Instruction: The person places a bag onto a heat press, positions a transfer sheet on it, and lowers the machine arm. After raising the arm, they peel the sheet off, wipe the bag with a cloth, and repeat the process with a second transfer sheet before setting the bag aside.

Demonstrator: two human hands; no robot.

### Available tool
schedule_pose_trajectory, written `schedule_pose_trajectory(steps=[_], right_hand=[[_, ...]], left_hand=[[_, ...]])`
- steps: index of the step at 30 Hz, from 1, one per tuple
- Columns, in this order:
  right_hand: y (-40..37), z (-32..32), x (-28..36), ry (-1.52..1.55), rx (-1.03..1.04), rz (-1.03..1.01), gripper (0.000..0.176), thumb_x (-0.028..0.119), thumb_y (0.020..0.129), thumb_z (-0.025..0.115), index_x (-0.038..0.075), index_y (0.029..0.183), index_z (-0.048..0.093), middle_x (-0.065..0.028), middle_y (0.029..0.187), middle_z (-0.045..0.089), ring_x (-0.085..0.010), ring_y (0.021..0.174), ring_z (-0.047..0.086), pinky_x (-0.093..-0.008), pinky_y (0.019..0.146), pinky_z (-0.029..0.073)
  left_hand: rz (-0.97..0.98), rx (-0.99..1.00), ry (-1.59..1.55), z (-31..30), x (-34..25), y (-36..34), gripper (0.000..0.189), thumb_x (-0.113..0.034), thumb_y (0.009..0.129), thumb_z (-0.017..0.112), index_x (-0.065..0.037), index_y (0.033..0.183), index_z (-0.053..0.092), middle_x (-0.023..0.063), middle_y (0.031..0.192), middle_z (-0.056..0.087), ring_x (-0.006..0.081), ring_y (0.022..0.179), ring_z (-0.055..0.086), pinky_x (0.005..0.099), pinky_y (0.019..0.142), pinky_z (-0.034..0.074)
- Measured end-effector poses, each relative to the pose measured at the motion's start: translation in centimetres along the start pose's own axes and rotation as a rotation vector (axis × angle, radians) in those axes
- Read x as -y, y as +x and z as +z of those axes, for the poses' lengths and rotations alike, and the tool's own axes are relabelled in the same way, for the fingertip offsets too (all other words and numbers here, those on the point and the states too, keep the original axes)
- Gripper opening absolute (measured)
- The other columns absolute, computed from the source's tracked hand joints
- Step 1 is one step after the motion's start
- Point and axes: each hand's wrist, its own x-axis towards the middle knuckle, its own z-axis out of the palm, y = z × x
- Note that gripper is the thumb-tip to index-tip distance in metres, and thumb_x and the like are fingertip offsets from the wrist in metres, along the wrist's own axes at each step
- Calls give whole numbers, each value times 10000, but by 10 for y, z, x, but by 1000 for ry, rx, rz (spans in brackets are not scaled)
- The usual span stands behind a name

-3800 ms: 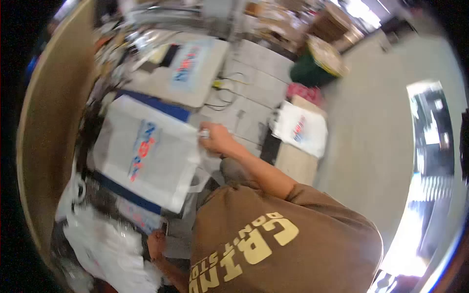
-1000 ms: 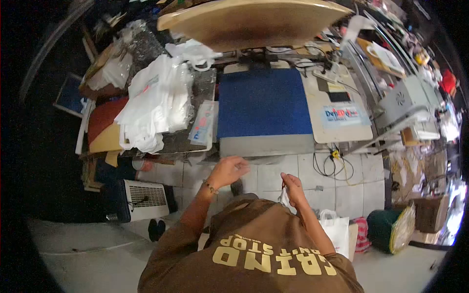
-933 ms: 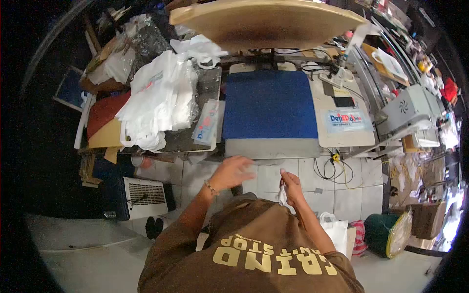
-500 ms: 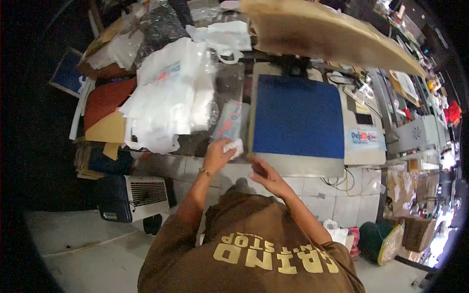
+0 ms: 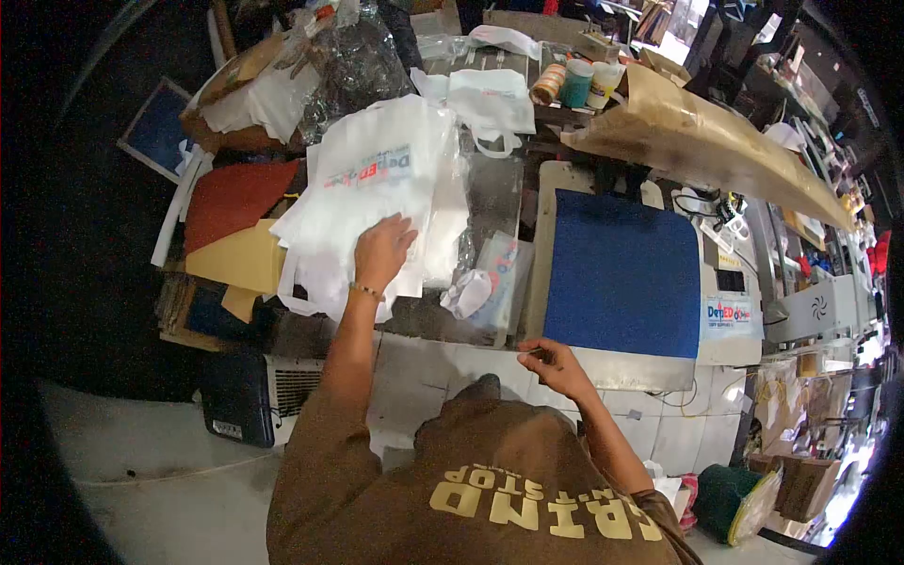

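My left hand rests on a stack of white bags, its fingers stretched out and holding nothing. The top bag carries blue and red "DepED" print. My right hand hovers by the front left corner of a press bed with a blue pad. Its fingers are loosely bent, with a gap between thumb and forefinger. Between the hands, a crumpled white cloth or tissue lies against a clear printed sheet.
A brown covered board juts out above the back of the pad. Another printed sheet lies at the pad's right. Several jars, including a green one, stand at the back. A boxy appliance sits on the floor at left.
My left hand has let go of the crumpled white piece and moved up and left onto the bags. My right hand has shifted slightly rightward. The view has also shifted.
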Motion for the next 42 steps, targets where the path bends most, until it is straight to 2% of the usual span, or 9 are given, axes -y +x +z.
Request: schedule_pose_trajectory(steps=[7,11,14,22,27,31,34,38,42], right_hand=[[41,1,67,243,107,14,423,325,968,685,-5,1230,651,-103,1123,719,-212,995,663,-356,911,521],[47,-5,112,1119,140,166,455,242,958,691,11,1334,578,-92,1176,692,-210,1049,648,-359,941,513],[22,-26,112,639,-32,-4,547,131,874,728,34,1380,545,-103,1225,677,-212,1066,655,-340,932,520],[-130,-184,-33,689,-453,109,576,138,838,698,31,1388,562,-105,1186,694,-215,1062,666,-336,942,515],[-155,-226,-124,604,-520,341,599,383,932,634,25,1405,552,-135,1294,658,-262,1197,620,-396,1018,483],[-193,-206,-116,1482,-144,-47,675,465,949,621,-13,1414,518,-184,1361,614,-341,1210,620,-448,1044,487],[-214,-192,-111,674,-141,56,622,344,957,614,-17,1442,466,-176,1379,599,-312,1280,572,-431,1081,455],[-212,-186,-110,442,-268,359,611,304,946,625,-12,1443,464,-178,1421,565,-305,1360,500,-416,1120,404],[-211,-201,-93,1561,102,-305,852,697,969,419,16,1481,417,-148,1416,554,-321,1358,503,-492,1091,414]], left_hand=[[48,-406,65,-55,-49,1,207,-142,946,629,6,1038,740,189,1106,727,340,1056,692,426,913,538],[265,399,19,-90,-176,-48,143,-130,864,681,-52,977,722,140,1085,725,316,1026,689,431,898,523],[623,125,-329,-66,-212,-96,236,-187,826,749,-64,1026,725,128,1136,703,311,1054,667,418,935,509],[-145,168,-639,43,-233,-129,435,-230,838,801,-4,1188,676,178,1177,654,359,1078,634,421,931,509],[-37,253,-469,126,-269,-126,667,-280,789,845,2,1320,557,210,1121,604,397,1020,613,470,876,505],[-200,209,-282,137,-286,-119,732,-296,742,881,-3,1322,544,215,1154,561,398,1085,566,455,891,490],[-176,103,-242,150,-278,-120,706,-268,733,887,-24,1310,562,193,1080,624,385,1028,605,458,858,502],[-290,173,-418,158,-271,-108,597,-164,732,879,-6,1236,601,125,874,692,272,816,669,388,732,534],[-388,123,-783,184,-259,-93,419,-73,784,816,17,1153,637,44,764,661,139,673,609,298,643,496]])
